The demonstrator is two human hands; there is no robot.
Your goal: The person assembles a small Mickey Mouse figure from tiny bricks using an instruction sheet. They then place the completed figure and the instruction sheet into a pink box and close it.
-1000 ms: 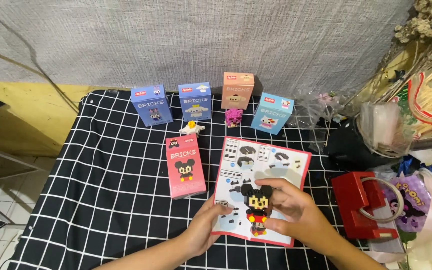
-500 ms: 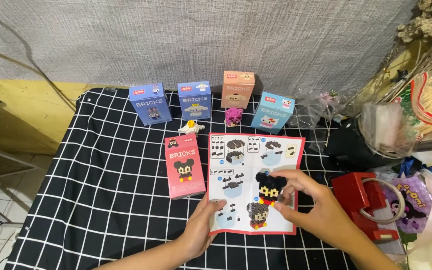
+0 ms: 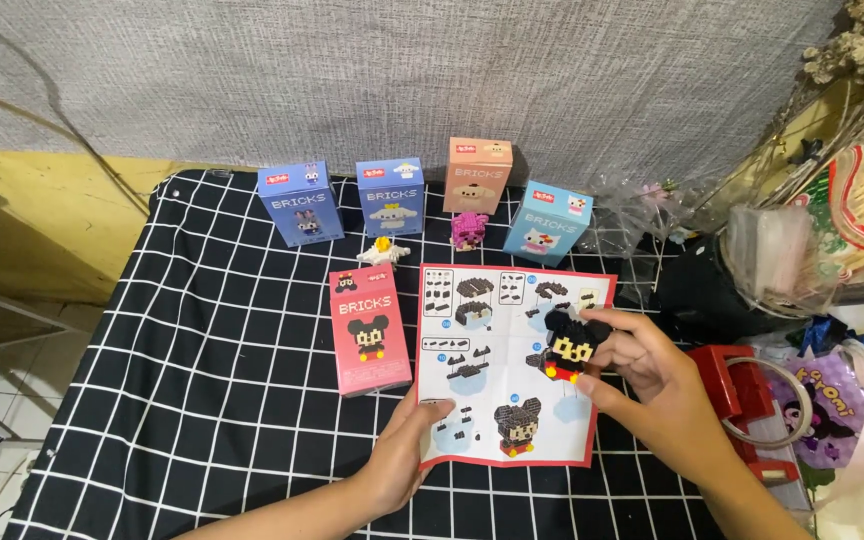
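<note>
My right hand [image 3: 652, 385] grips a small brick-built mouse figure [image 3: 570, 345], black with red and yellow parts, and holds it above an instruction sheet [image 3: 497, 330] with a red border. My left hand [image 3: 404, 455] pinches the sheet's lower left corner against the black checked tablecloth [image 3: 202, 350]. A pink box [image 3: 369, 330] showing the same mouse lies flat just left of the sheet.
Along the back stand two blue boxes [image 3: 301, 203] [image 3: 390, 195], an orange box [image 3: 477, 175] and a light blue box [image 3: 549, 222]. A white figure [image 3: 383, 251] and a pink figure [image 3: 469, 229] sit before them. A red box [image 3: 742, 390] and plastic bags [image 3: 832, 400] crowd the right.
My right hand lifted the mouse figure up and to the right over the sheet. The sheet has turned straighter, and my left hand shifted along its lower left corner.
</note>
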